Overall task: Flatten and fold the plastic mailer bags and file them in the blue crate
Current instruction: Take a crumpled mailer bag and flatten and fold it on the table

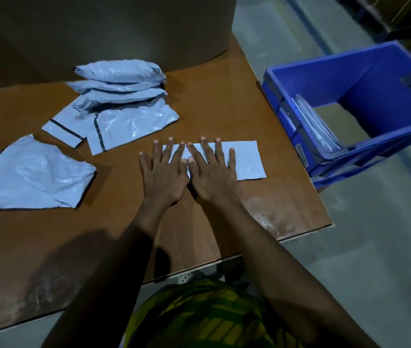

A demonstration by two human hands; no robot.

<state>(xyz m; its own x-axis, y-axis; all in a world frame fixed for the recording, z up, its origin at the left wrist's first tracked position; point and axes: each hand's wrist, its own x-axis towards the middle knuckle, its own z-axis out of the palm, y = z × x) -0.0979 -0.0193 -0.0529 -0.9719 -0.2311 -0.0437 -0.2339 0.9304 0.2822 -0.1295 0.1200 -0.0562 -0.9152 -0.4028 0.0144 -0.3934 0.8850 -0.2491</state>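
Observation:
A folded pale blue mailer bag (247, 160) lies flat on the brown table (224, 101). Both my hands press on it side by side with fingers straight and spread: my left hand (163, 174) covers its left end, my right hand (212, 172) its middle. The blue crate (375, 71) stands off the table's right edge, tilted, with a few folded mailers (317, 126) filed upright against its near wall. Unfolded mailers lie to the left: a crumpled one (33, 177) at the near left, a flat one with black strips (124, 126), and a stack of puffy ones (121, 76) behind.
A large cardboard box (99, 28) rises at the back of the table. The table's right edge (319, 197) runs close beside the crate, with grey floor (375, 247) beyond. Bare table lies between my arms and the near edge.

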